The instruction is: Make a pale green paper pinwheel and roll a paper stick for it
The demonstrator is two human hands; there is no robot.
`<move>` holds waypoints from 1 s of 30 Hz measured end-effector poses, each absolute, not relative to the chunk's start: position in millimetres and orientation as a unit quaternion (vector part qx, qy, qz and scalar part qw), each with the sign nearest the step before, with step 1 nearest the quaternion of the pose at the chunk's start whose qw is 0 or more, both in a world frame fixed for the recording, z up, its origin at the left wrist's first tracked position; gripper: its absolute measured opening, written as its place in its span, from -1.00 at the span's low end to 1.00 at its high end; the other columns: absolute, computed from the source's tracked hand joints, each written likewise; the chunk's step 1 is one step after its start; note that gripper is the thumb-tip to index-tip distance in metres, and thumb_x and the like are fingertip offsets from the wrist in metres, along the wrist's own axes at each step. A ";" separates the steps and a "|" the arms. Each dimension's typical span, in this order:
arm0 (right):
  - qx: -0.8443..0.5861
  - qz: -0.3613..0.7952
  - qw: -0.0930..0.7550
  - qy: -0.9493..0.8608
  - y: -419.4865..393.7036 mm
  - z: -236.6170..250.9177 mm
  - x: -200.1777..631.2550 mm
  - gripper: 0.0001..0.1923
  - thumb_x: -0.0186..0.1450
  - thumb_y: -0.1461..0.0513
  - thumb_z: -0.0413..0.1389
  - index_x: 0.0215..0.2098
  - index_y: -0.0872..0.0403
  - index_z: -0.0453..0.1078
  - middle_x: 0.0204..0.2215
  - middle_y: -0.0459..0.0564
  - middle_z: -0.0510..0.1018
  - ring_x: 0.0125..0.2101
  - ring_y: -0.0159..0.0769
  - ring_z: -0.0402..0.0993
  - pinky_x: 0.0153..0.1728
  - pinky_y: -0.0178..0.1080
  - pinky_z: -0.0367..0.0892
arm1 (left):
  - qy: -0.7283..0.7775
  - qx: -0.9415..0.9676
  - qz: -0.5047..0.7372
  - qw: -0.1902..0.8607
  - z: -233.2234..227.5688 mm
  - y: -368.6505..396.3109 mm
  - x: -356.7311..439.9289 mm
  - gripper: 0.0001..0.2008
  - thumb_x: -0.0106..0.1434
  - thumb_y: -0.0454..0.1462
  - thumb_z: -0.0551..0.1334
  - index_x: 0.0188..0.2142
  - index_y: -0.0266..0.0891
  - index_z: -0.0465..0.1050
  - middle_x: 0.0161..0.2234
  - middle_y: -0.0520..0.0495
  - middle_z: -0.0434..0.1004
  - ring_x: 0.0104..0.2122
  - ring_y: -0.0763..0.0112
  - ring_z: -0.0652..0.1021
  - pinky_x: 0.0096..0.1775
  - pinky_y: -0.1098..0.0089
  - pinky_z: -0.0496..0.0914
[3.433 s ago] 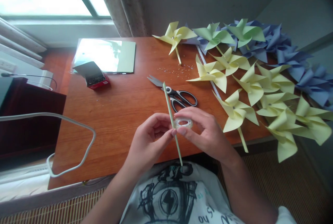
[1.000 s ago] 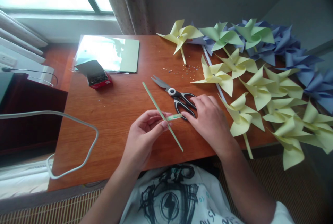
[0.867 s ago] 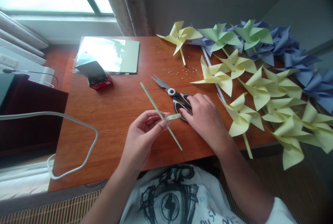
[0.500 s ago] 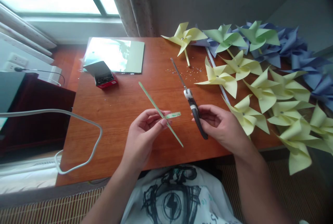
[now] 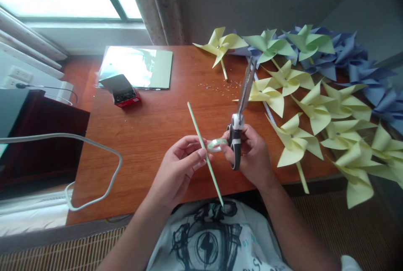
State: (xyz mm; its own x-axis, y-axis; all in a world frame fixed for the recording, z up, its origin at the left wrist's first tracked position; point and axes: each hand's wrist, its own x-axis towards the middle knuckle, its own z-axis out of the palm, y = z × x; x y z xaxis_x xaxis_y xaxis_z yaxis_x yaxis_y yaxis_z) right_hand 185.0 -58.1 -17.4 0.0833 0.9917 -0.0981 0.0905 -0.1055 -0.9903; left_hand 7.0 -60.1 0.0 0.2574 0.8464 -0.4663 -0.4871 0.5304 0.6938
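My left hand (image 5: 179,169) pinches a thin pale green stick (image 5: 197,126) that slants from upper left down toward my shirt. A small roll of clear tape (image 5: 217,145) hangs at the stick, between both hands. My right hand (image 5: 252,155) grips black-handled scissors (image 5: 241,113) by the handles, blades shut and pointing up and away over the table; its fingertips touch the tape roll.
The wooden table (image 5: 151,136) carries many paper pinwheels: yellow ones (image 5: 317,111) at the right, green (image 5: 267,44) and blue (image 5: 352,56) at the back. A red box of pins (image 5: 124,92) and a glossy sheet (image 5: 138,67) lie back left. A white cable (image 5: 94,149) loops at the left edge.
My right hand has picked the scissors up off the table and swung them upright beside the tape. The stick has tilted steeper and the tape roll now sits between both hands.
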 end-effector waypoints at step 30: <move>-0.586 0.472 0.459 -0.472 -65.1 -1.3 213.7 -0.65 0.18 0.04 0.37 -0.23 0.01 0.39 -0.34 -0.06 0.54 -0.36 -0.27 0.52 -0.25 -0.20 0.49 | 0.478 0.219 0.473 0.707 -1.8 -55.3 10.9 -0.81 0.12 -0.33 0.48 -0.25 -0.22 0.60 -0.23 -0.05 0.69 -0.23 0.42 0.65 -0.13 0.49 0.51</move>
